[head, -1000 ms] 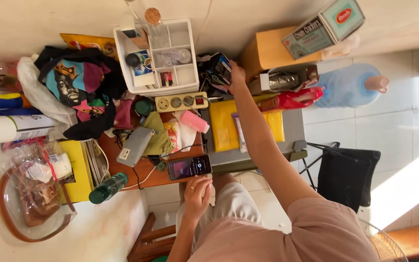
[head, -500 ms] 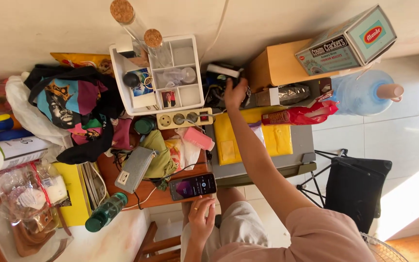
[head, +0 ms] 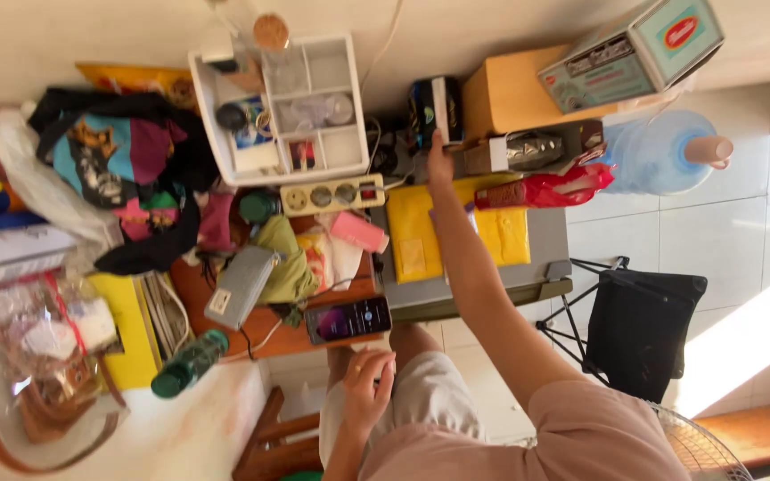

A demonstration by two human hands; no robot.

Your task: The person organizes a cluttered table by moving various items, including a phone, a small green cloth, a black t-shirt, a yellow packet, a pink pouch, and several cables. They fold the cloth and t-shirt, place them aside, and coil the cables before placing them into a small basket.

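Dark box (head: 435, 109) touched by right hand (head: 439, 158), grip unclear, left hand (head: 366, 385) loosely open on lap.

The white organiser tray (head: 356, 98) looks like smooth, matt plastic; the phone (head: 349, 319) shows a glossy glass face on the bare reddish wood of the desk (head: 291, 338). The green bottle (head: 187, 364) is shiny translucent plastic; the printed shirt (head: 118, 165) is soft matt cloth; the red wrapper (head: 550, 190) is crinkled, glossy film.
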